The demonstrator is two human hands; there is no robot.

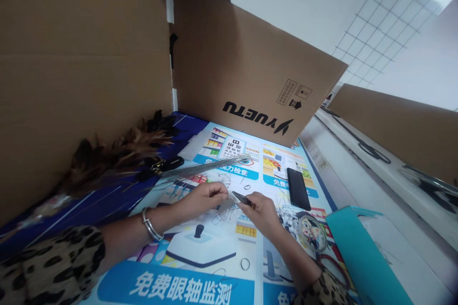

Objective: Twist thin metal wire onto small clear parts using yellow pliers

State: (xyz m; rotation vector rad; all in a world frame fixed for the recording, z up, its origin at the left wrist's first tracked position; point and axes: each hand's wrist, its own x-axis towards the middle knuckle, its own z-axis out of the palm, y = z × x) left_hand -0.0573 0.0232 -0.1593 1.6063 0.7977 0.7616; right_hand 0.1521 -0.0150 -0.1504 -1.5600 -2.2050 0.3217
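My left hand (213,196), with a silver bangle on its wrist, is closed in a pinch on a thin wire (226,218) that bends in a loop below the fingers. My right hand (264,213) grips a pair of pliers (241,198), their dark jaws pointing left towards the left fingertips. The jaws are close to the wire; whether they bite on it I cannot tell. Beyond the hands lies a bundle of straight silver wires (214,164). A small dark loop (247,187) rests above the pliers, and a wire ring (245,264) lies below the hands.
Tall cardboard panels (214,57) stand at the back and left. Brown feathers (96,162) and a black fob (172,163) lie at left. On the right are a black phone (298,188), a round tape roll (312,232) and a teal box (361,252). A printed sheet (246,240) covers the table.
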